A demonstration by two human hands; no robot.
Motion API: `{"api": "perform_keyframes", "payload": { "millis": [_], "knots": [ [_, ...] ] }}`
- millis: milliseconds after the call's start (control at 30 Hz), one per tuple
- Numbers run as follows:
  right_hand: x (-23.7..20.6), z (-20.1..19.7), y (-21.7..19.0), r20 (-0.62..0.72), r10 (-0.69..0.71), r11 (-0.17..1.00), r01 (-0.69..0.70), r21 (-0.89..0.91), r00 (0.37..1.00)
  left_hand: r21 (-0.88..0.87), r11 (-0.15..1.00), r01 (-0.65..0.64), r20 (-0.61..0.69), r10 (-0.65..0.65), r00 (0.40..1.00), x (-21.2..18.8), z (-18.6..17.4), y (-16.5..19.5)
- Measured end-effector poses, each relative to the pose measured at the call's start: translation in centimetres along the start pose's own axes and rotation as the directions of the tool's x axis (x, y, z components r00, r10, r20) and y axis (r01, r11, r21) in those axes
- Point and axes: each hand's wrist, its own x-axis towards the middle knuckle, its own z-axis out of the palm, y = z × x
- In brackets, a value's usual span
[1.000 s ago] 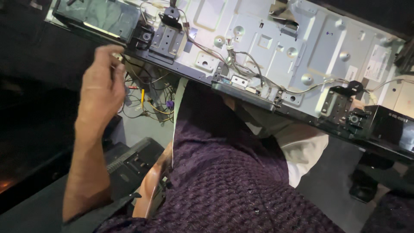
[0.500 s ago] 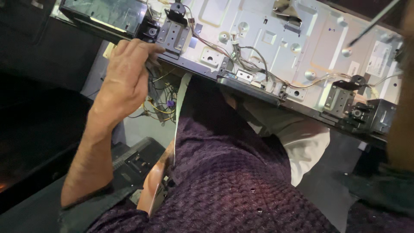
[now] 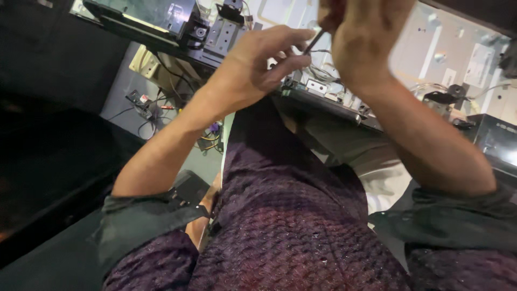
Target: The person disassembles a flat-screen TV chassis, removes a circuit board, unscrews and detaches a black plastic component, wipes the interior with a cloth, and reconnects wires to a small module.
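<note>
Hands meet over the far edge of a wide pale-grey sheet-metal chassis panel (image 3: 458, 59) that lies tilted across the person's lap. The right hand (image 3: 366, 37) is closed in a fist round the handle end of a thin dark metal tool shaft (image 3: 315, 40), probably a slim screwdriver, though the handle itself is hidden in the palm. The left hand (image 3: 253, 70) pinches the shaft's lower part between thumb and fingertips, so both grips are shut on the same tool, its tip down among a bundle of thin grey and white wires (image 3: 328, 73) near the panel's middle. I judge the shaft stiff, light and smooth, apt to roll in the fingers; the handle is the place for force, the low pinch only for steering. The wires look soft and easily nicked, best taken by their sleeving, not the connector. The panel seems rigid but thin, with sharp folded edges, better held by its dark near rim (image 3: 323, 105). Left of it, a black bracket (image 3: 196, 29) sits on the panel's far left corner, and loose coloured leads (image 3: 156, 105) lie below on a grey floor.
</note>
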Motion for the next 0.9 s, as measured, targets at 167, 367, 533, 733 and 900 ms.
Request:
{"api": "perform_keyframes", "payload": {
  "millis": [167,367,533,733,900],
  "knots": [
    [0.0,1.6,-0.8,0.162,0.217,0.554,-0.258,0.792,0.963,0.047,0.979,0.198,0.097,-0.202,0.975,1.4,1.3,-1.4],
    [0.1,2.5,-0.5,0.165,0.180,0.535,-0.237,0.811,0.970,-0.036,0.988,0.152,0.034,-0.151,0.988,1.0,1.7,-1.8],
    [-0.3,2.6,0.0,0.140,0.139,0.598,-0.196,0.777,0.980,-0.032,0.991,0.134,0.036,-0.133,0.991,0.8,2.0,-2.3],
    [-0.5,2.7,0.2,0.147,0.140,0.600,-0.201,0.774,0.979,0.001,0.996,0.093,0.028,-0.093,0.995,0.9,2.1,-2.7],
    [-0.7,1.1,0.2,0.054,0.167,0.746,-0.162,0.646,0.984,0.031,0.995,0.097,0.004,-0.097,0.995,0.9,2.3,-2.6]
  ]
}}
